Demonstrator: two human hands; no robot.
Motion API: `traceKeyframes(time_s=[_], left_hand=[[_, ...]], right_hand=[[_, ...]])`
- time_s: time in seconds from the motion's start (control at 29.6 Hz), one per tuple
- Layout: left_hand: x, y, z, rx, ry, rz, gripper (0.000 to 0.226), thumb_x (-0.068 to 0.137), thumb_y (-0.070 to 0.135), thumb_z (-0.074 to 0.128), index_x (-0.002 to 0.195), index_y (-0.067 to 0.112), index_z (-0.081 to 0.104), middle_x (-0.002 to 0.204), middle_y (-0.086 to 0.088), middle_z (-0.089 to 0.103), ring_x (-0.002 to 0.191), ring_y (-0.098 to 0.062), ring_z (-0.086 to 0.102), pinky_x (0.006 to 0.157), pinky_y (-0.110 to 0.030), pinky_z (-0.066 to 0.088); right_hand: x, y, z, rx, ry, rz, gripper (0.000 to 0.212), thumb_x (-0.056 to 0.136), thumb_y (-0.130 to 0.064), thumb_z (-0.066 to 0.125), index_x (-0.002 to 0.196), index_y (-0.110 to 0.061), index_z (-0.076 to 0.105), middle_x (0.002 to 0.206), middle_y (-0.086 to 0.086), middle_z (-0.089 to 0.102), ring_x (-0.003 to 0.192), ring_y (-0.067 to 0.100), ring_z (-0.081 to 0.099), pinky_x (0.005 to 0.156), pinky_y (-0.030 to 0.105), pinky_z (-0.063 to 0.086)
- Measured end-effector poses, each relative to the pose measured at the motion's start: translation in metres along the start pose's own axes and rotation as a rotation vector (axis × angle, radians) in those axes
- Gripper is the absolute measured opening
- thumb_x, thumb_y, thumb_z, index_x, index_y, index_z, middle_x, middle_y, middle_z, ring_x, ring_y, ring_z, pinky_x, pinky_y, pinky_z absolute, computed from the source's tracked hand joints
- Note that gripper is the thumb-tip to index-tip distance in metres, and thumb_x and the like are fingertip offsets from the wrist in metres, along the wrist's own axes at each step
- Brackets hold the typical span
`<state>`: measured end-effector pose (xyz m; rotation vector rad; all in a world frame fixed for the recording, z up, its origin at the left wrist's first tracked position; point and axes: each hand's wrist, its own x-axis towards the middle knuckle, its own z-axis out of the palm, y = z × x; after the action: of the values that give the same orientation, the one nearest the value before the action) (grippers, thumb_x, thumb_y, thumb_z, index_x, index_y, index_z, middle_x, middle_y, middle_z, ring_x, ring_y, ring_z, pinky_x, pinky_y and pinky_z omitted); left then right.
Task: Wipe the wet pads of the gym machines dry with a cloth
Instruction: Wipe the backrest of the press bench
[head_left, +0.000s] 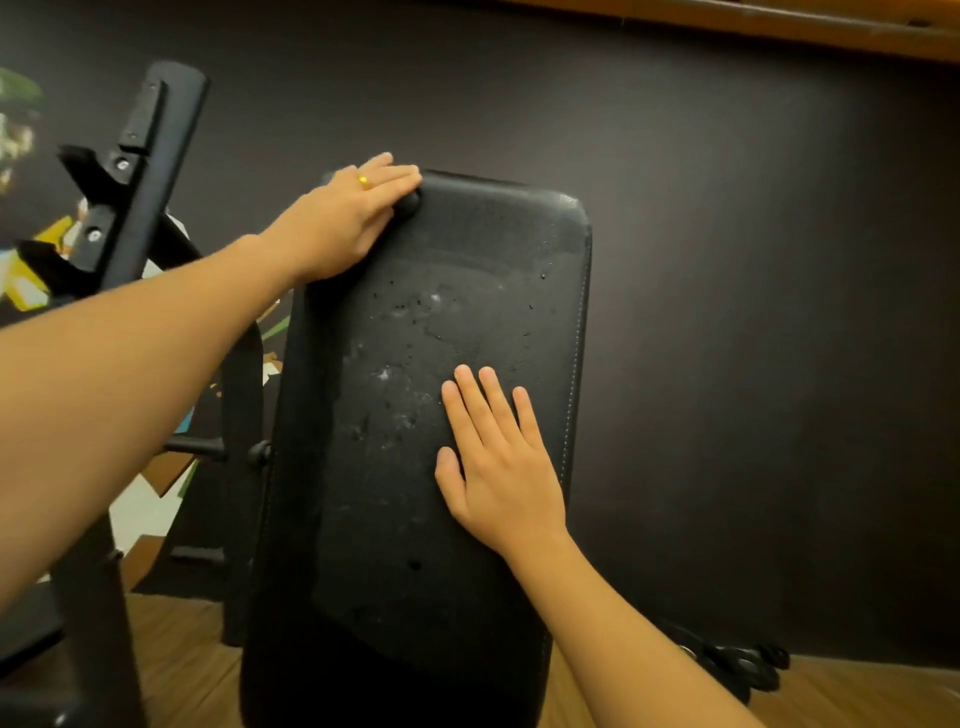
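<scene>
A black upholstered pad (467, 291) of a gym machine stands tilted in front of me, with water drops and dull wet patches across its middle. My left hand (343, 223), a gold ring on one finger, rests on the pad's top left corner with its fingers laid nearly straight over the edge. My right hand (498, 462) lies flat on the pad's right half, fingers straight and slightly spread, touching the surface. I see no cloth in either hand or anywhere in view.
The black metal frame (140, 187) of the machine rises on the left, with brackets and bolts. A dark wall is close behind the pad, painted with a colourful mural at the left. On the wooden floor (857, 696) at the lower right lies a black object (737, 667).
</scene>
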<state>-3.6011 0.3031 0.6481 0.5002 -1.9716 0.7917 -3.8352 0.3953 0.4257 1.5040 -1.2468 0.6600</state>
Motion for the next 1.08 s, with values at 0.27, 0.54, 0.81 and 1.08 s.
traceKeyframes(time_s=[0.27,0.54,0.81,1.08], left_hand=[[-0.024,0.003,0.008,-0.165,0.175,-0.327,0.052,0.108,0.021,0.036,0.159,0.022,0.026,0.167,0.005,0.022,0.156,-0.022,0.009,0.119,-0.058,0.025],[-0.069,0.031,0.024,-0.217,0.186,-0.400,0.054,0.110,0.020,0.033,0.161,0.014,0.018,0.169,0.002,0.012,0.156,-0.020,0.003,0.121,-0.041,0.006],[-0.032,0.014,0.014,-0.094,0.183,-0.330,0.052,0.109,0.013,0.032,0.159,0.003,0.021,0.169,-0.008,0.012,0.156,-0.032,0.003,0.124,-0.052,0.010],[-0.079,0.042,0.040,-0.114,0.206,-0.340,0.055,0.109,0.013,0.034,0.160,0.007,0.017,0.170,-0.005,0.008,0.156,-0.028,0.003,0.124,-0.046,0.011]], right_hand=[[0.001,0.001,0.001,-0.020,0.037,0.001,0.064,0.104,-0.040,0.036,0.160,-0.012,0.022,0.169,0.006,0.014,0.157,0.023,0.005,0.126,0.050,0.014],[0.001,-0.003,0.000,-0.037,0.059,0.016,0.065,0.103,-0.039,0.038,0.160,-0.011,0.025,0.168,0.008,0.017,0.157,0.025,0.009,0.126,0.051,0.016],[0.001,-0.002,0.000,-0.041,0.081,0.012,0.064,0.102,-0.038,0.038,0.159,-0.011,0.027,0.168,0.008,0.019,0.157,0.025,0.011,0.126,0.050,0.014],[0.001,-0.003,0.002,-0.052,0.079,0.019,0.065,0.103,-0.039,0.037,0.160,-0.011,0.025,0.168,0.008,0.017,0.157,0.024,0.009,0.127,0.050,0.012]])
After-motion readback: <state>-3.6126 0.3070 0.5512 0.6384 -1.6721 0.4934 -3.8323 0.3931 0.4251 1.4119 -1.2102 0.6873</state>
